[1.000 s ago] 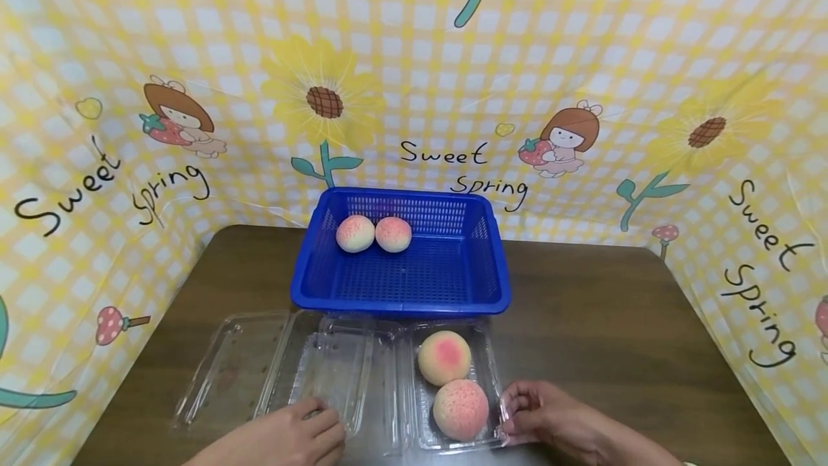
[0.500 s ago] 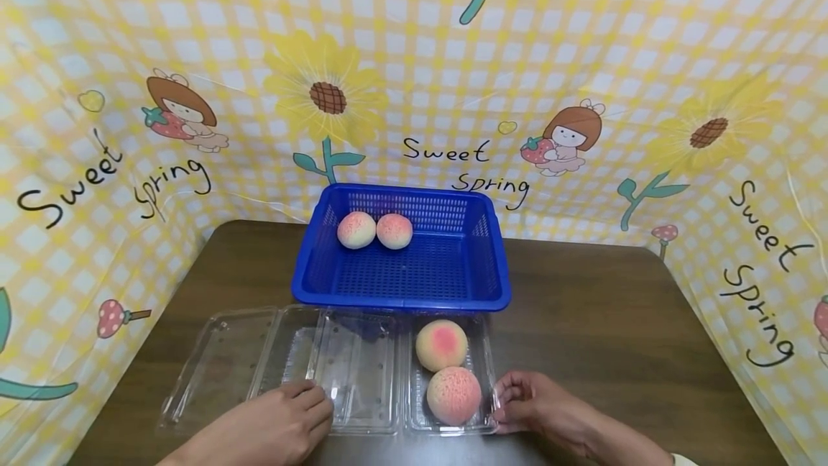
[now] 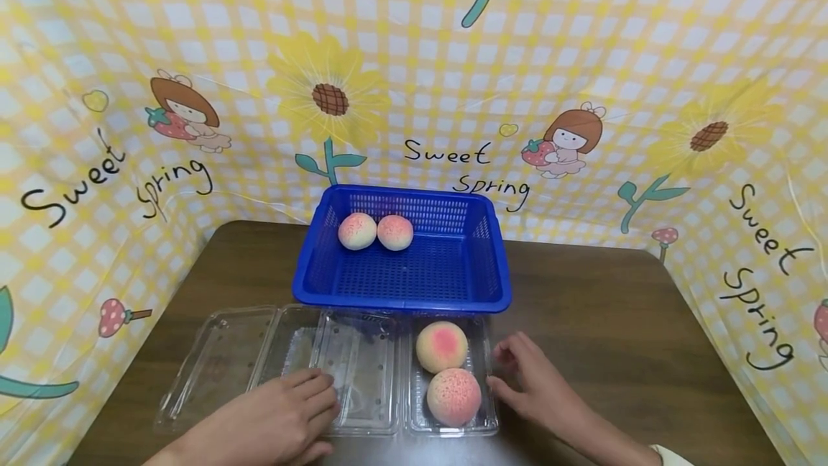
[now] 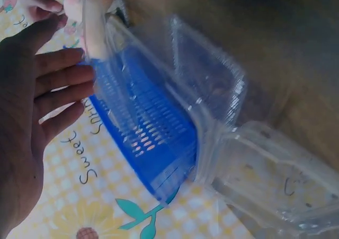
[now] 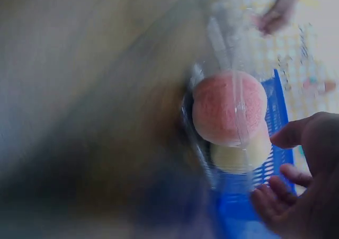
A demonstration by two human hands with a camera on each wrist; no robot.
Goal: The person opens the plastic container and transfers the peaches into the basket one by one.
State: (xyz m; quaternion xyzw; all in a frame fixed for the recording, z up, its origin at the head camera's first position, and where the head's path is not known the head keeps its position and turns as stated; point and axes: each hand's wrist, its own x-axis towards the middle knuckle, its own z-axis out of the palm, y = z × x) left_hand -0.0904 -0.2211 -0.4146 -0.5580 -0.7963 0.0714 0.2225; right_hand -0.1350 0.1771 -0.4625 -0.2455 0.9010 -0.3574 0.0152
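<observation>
Two peaches, one with a smooth pink spot [image 3: 442, 347] and one speckled pink [image 3: 454, 396], sit in the right part of a clear plastic clamshell box [image 3: 489, 424]. My right hand [image 3: 533, 383] is just right of that box, thumb and fingers spread apart and holding nothing. In the right wrist view the nearer peach [image 5: 229, 109] hides part of the other. My left hand [image 3: 284, 412] hovers at the front of the clear lids and trays [image 3: 362, 380] on the left. Its fingers [image 4: 66, 80] are extended with nothing between them in the left wrist view.
A blue plastic basket [image 3: 401, 305] stands directly behind the clear boxes, with two more peaches [image 3: 357, 231] at its back left. Another clear lid [image 3: 216, 365] lies open at the far left. A checked cloth [image 3: 440, 78] closes off the back and sides of the brown table [image 3: 601, 308].
The clear box with the peaches has slid away toward the basket. My right hand has let go of its right edge and moved slightly off. My left hand has shifted a little left.
</observation>
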